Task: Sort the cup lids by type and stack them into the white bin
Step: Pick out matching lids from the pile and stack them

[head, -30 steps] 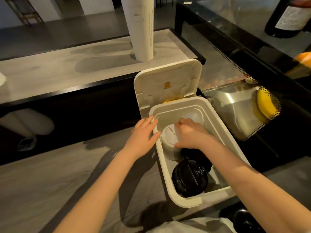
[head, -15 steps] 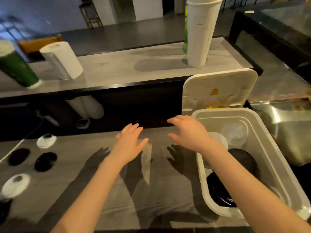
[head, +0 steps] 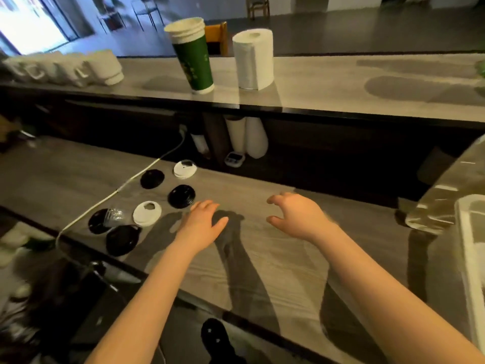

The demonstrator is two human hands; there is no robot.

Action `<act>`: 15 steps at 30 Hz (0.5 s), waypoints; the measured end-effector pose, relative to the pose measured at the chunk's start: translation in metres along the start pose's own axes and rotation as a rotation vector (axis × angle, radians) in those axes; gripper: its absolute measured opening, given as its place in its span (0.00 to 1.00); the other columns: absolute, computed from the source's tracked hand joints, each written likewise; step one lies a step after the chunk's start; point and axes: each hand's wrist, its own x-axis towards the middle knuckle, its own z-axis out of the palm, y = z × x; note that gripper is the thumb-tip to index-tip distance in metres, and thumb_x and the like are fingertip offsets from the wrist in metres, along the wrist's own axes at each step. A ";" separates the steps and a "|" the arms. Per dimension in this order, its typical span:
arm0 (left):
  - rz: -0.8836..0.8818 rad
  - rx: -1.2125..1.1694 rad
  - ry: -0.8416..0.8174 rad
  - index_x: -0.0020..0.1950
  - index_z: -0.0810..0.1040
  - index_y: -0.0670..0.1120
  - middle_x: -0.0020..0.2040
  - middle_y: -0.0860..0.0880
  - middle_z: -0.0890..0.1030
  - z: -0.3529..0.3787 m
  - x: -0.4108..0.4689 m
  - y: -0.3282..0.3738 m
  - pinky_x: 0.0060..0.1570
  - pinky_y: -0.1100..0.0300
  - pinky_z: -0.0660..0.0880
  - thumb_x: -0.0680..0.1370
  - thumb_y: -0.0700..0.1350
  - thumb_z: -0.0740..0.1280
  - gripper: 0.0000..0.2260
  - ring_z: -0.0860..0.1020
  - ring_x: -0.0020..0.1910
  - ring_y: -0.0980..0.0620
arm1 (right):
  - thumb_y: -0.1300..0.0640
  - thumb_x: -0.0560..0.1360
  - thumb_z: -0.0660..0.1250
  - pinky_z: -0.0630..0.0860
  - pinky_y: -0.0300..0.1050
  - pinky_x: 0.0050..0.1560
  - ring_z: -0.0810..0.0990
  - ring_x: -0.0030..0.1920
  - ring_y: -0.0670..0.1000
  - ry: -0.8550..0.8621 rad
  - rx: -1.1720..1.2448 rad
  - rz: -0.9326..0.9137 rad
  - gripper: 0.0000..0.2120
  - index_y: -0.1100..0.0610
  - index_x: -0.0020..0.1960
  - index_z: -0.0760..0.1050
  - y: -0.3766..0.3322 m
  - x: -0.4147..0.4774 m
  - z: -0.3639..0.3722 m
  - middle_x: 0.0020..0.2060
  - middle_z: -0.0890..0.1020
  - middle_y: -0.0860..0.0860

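My left hand: empty, fingers straight, just beside a black lid.
My right hand: empty, loosely curled.

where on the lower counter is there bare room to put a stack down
Bare counter runs from the right hand to the white bin, and between the two hands. It is crowded left of the left hand, where black and white lids lie beside the white cable.
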 end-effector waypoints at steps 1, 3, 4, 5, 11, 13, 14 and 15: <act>-0.009 0.009 -0.009 0.73 0.63 0.45 0.74 0.48 0.62 -0.001 0.005 -0.014 0.70 0.54 0.57 0.80 0.55 0.57 0.24 0.57 0.74 0.48 | 0.46 0.77 0.62 0.72 0.48 0.56 0.74 0.62 0.53 -0.003 -0.007 0.004 0.24 0.51 0.70 0.66 -0.011 0.009 0.004 0.65 0.73 0.52; 0.000 0.012 -0.015 0.73 0.64 0.45 0.74 0.48 0.64 -0.004 0.017 -0.044 0.70 0.53 0.59 0.80 0.55 0.58 0.24 0.59 0.73 0.48 | 0.46 0.77 0.63 0.73 0.47 0.56 0.74 0.62 0.53 -0.008 -0.006 0.028 0.23 0.51 0.70 0.66 -0.034 0.030 0.013 0.65 0.73 0.51; 0.007 0.007 -0.014 0.72 0.65 0.45 0.73 0.48 0.65 -0.004 0.023 -0.058 0.70 0.53 0.60 0.80 0.55 0.58 0.24 0.59 0.73 0.47 | 0.46 0.77 0.63 0.73 0.47 0.56 0.74 0.62 0.53 -0.012 0.001 0.039 0.23 0.51 0.70 0.67 -0.045 0.040 0.017 0.65 0.73 0.51; 0.020 -0.001 -0.012 0.72 0.65 0.45 0.73 0.47 0.65 -0.006 0.030 -0.074 0.70 0.53 0.60 0.80 0.55 0.59 0.24 0.60 0.72 0.47 | 0.46 0.77 0.63 0.73 0.46 0.55 0.74 0.62 0.53 -0.018 0.009 0.053 0.23 0.51 0.70 0.67 -0.057 0.052 0.022 0.65 0.74 0.51; 0.006 -0.046 -0.052 0.73 0.63 0.44 0.73 0.46 0.65 -0.010 0.069 -0.158 0.69 0.53 0.62 0.79 0.54 0.60 0.25 0.62 0.72 0.45 | 0.47 0.76 0.64 0.74 0.48 0.57 0.74 0.62 0.53 -0.096 0.033 0.123 0.23 0.52 0.69 0.67 -0.109 0.116 0.057 0.65 0.73 0.52; -0.018 -0.072 -0.091 0.74 0.62 0.43 0.73 0.45 0.65 -0.008 0.093 -0.187 0.67 0.53 0.64 0.79 0.53 0.62 0.27 0.64 0.71 0.45 | 0.48 0.76 0.64 0.74 0.48 0.58 0.74 0.61 0.53 -0.113 0.037 0.149 0.23 0.52 0.69 0.67 -0.125 0.135 0.070 0.65 0.74 0.52; -0.035 -0.075 -0.120 0.74 0.60 0.43 0.73 0.44 0.64 -0.005 0.105 -0.196 0.68 0.52 0.64 0.78 0.53 0.63 0.28 0.63 0.72 0.44 | 0.48 0.76 0.64 0.74 0.48 0.58 0.74 0.61 0.53 -0.125 0.041 0.164 0.23 0.52 0.69 0.67 -0.130 0.142 0.075 0.64 0.73 0.52; -0.045 -0.057 -0.152 0.75 0.58 0.44 0.74 0.44 0.62 -0.004 0.118 -0.204 0.69 0.52 0.62 0.78 0.53 0.63 0.30 0.61 0.72 0.43 | 0.48 0.76 0.64 0.74 0.49 0.58 0.74 0.61 0.53 -0.139 0.044 0.181 0.23 0.52 0.69 0.67 -0.135 0.149 0.080 0.64 0.73 0.52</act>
